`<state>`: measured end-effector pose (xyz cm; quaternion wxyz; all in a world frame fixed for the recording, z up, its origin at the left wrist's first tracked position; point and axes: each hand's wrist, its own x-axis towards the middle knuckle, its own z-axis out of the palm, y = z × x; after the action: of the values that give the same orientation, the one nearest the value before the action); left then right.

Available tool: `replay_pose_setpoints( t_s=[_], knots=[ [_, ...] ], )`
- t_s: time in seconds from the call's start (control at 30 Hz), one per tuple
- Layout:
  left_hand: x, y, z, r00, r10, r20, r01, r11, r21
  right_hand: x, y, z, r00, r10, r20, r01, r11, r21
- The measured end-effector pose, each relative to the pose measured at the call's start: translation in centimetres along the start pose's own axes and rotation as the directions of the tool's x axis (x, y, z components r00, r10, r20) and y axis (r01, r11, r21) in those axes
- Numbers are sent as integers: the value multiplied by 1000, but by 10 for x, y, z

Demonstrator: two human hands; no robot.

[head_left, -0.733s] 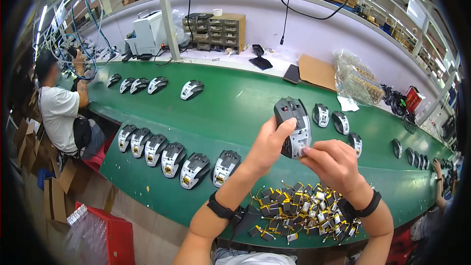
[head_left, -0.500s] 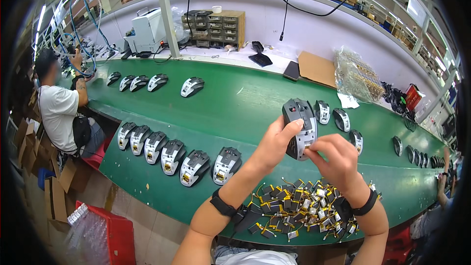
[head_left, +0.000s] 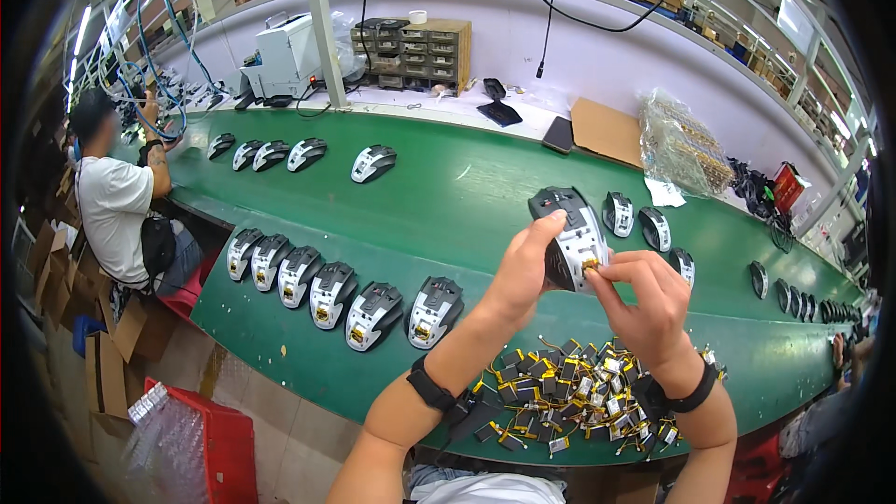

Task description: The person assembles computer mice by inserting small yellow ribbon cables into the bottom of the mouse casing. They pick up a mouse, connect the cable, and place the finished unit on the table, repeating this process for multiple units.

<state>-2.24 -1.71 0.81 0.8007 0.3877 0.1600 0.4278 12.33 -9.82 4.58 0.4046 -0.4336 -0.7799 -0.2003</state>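
My left hand (head_left: pixel 519 273) grips a grey-and-silver computer mouse (head_left: pixel 581 235) from its left side, thumb on top, raised over the green bench. Its open rear compartment faces up. At that compartment, my right hand (head_left: pixel 651 306) pinches a small yellow-taped battery (head_left: pixel 591 265) with thumb and forefinger; part of it is hidden by the fingers. Below my hands lies a heap of small batteries (head_left: pixel 583 390), grey and silver with yellow tape and thin wires. To the left stands a slanting row of similar mice (head_left: pixel 329 295), with yellow-and-black pieces in their rear compartments.
More mice (head_left: pixel 373 164) sit on the far green strip (head_left: pixel 467 145), left and right. Behind are a phone (head_left: pixel 557 134), cardboard (head_left: pixel 605 135), bagged parts (head_left: pixel 686 145) and a drawer cabinet (head_left: pixel 434 51). A co-worker (head_left: pixel 117 177) sits at left; a red crate (head_left: pixel 229 453) stands below.
The mouse in my left hand has tipped and turned slightly. The yellow piece at my right fingertips now shows more clearly at the compartment. The whole view has shifted a little.
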Motion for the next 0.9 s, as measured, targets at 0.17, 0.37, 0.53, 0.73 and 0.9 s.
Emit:
replay_pose_setpoints(
  t_s=[0.17, 0.37, 0.53, 0.73, 0.9],
  knots=[
    [4, -2, 2, 996, -11, -91, 5, 998, -63, 6, 7, 2, 998, -44, 49, 47, 998, -52],
    [4, -7, -25, 965, 23, -262, -82, 973, -214, -3, -30, 32, 983, -72, 169, 117, 954, -274],
    [44, -56, -10, 977, 20, -212, -75, 965, -251, 4, -48, 10, 991, -77, 107, 110, 932, -345],
    [44, -43, -22, 959, 16, -282, -84, 970, -228, -5, -38, 11, 966, -154, 207, 214, 928, -306],
    [64, -58, -15, 929, 99, -355, -194, 951, -242, -11, -35, 16, 963, -200, 181, 250, 916, -315]
  ],
)
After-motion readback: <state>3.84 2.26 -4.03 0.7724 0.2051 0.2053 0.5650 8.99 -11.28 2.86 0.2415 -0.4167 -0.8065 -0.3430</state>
